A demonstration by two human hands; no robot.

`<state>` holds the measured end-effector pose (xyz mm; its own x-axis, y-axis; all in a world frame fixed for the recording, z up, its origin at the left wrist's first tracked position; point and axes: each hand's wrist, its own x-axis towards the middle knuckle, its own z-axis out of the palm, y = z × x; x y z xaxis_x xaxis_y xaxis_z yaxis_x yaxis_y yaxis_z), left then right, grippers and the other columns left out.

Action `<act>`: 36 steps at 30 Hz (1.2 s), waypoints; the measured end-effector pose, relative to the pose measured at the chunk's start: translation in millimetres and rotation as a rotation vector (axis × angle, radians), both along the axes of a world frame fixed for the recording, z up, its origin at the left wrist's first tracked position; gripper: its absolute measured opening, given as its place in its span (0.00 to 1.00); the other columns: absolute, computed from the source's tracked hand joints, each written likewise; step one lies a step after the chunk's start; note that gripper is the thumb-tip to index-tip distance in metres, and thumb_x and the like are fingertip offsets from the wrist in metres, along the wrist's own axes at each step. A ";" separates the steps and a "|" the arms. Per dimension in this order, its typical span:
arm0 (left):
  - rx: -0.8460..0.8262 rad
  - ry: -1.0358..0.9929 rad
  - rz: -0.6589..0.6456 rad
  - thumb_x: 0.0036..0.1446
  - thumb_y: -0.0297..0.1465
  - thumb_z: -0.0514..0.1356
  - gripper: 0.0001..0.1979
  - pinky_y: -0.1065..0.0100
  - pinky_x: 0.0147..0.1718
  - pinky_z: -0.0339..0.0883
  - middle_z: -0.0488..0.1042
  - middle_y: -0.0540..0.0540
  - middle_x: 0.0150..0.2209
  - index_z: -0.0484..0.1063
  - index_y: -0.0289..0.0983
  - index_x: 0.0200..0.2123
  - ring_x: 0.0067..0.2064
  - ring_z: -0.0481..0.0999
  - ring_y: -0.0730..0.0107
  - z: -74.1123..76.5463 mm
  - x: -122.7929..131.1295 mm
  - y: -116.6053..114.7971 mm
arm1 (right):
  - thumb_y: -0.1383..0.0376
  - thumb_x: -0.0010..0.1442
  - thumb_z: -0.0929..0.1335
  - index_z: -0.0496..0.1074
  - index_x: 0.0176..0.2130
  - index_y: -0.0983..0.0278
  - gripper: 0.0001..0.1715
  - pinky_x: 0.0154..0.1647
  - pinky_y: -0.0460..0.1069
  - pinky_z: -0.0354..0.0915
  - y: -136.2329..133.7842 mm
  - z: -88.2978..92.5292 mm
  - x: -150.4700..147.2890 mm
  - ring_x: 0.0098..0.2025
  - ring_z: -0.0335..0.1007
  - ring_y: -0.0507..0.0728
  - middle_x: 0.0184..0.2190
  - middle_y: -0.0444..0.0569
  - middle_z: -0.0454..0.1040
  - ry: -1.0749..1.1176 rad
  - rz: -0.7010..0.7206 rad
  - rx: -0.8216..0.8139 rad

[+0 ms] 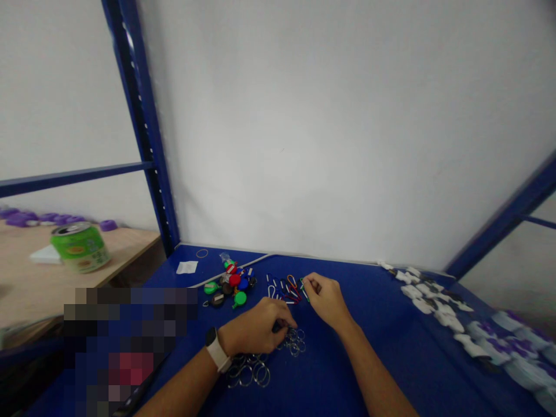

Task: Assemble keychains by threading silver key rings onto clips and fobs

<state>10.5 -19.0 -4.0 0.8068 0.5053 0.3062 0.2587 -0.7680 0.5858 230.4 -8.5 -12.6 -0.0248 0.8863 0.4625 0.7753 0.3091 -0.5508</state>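
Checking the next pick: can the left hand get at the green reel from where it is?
Probably yes. The left hand is close to the green reel, and nothing appears to lie between them on the blue surface.

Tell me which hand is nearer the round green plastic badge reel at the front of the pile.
Left. The left hand sits just below and right of the round green plastic badge reel, apart from it; the right hand lies farther right, beside the coloured clips.
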 end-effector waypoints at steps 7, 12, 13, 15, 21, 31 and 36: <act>0.019 -0.129 0.261 0.50 0.12 0.50 0.19 0.68 0.42 0.65 0.77 0.48 0.33 0.76 0.35 0.33 0.38 0.76 0.69 4.7 -12.0 16.4 | 0.61 0.61 0.67 0.71 0.26 0.65 0.15 0.23 0.45 0.52 -7.7 3.1 -8.7 0.21 0.57 0.49 0.18 0.40 0.64 0.090 0.294 -0.307; 0.078 -0.075 0.283 0.53 0.13 0.49 0.17 0.69 0.40 0.64 0.75 0.48 0.31 0.74 0.35 0.30 0.36 0.74 0.69 4.9 -18.7 21.4 | 0.65 0.52 0.74 0.76 0.32 0.65 0.06 0.25 0.44 0.54 -19.3 -2.6 -32.3 0.23 0.59 0.49 0.22 0.39 0.66 0.060 0.498 -0.386; 0.083 -0.058 0.280 0.53 0.13 0.49 0.16 0.69 0.40 0.64 0.75 0.48 0.31 0.74 0.35 0.30 0.36 0.74 0.69 4.3 -18.8 21.1 | 0.66 0.50 0.76 0.77 0.33 0.64 0.07 0.27 0.44 0.57 -21.1 -2.6 -36.5 0.26 0.62 0.49 0.26 0.41 0.69 0.035 0.536 -0.365; 0.095 -0.031 0.276 0.53 0.14 0.50 0.16 0.69 0.41 0.64 0.76 0.47 0.31 0.74 0.35 0.30 0.36 0.75 0.68 3.1 -18.3 20.0 | 0.67 0.47 0.78 0.79 0.35 0.63 0.12 0.34 0.45 0.61 -23.6 -1.3 -42.0 0.33 0.66 0.52 0.33 0.44 0.73 -0.011 0.601 -0.349; 0.122 -0.002 0.275 0.52 0.13 0.50 0.16 0.70 0.40 0.64 0.76 0.48 0.31 0.73 0.35 0.29 0.36 0.75 0.68 2.4 -17.6 19.0 | 0.70 0.44 0.78 0.80 0.33 0.62 0.12 0.37 0.46 0.62 -24.9 5.9 -35.4 0.36 0.68 0.53 0.33 0.44 0.74 -0.128 0.632 -0.437; 0.127 0.001 0.284 0.53 0.14 0.50 0.16 0.71 0.39 0.64 0.76 0.48 0.31 0.73 0.36 0.28 0.35 0.75 0.69 0.7 -18.2 20.2 | 0.67 0.46 0.78 0.80 0.32 0.64 0.10 0.32 0.45 0.59 -28.5 -0.1 -44.7 0.30 0.66 0.51 0.27 0.42 0.74 -0.063 0.649 -0.427; 0.130 0.012 0.283 0.53 0.14 0.51 0.15 0.72 0.37 0.64 0.75 0.48 0.30 0.73 0.35 0.27 0.34 0.75 0.69 3.2 -17.3 19.5 | 0.63 0.44 0.80 0.79 0.31 0.63 0.14 0.34 0.46 0.59 -32.5 -6.7 -58.1 0.31 0.67 0.52 0.26 0.42 0.74 -0.071 0.626 -0.419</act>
<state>-6.7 0.5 -0.8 0.6435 0.6677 0.3743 0.4792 -0.7327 0.4832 172.3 -41.0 -19.3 -0.5983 0.7984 0.0679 0.5622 0.4787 -0.6743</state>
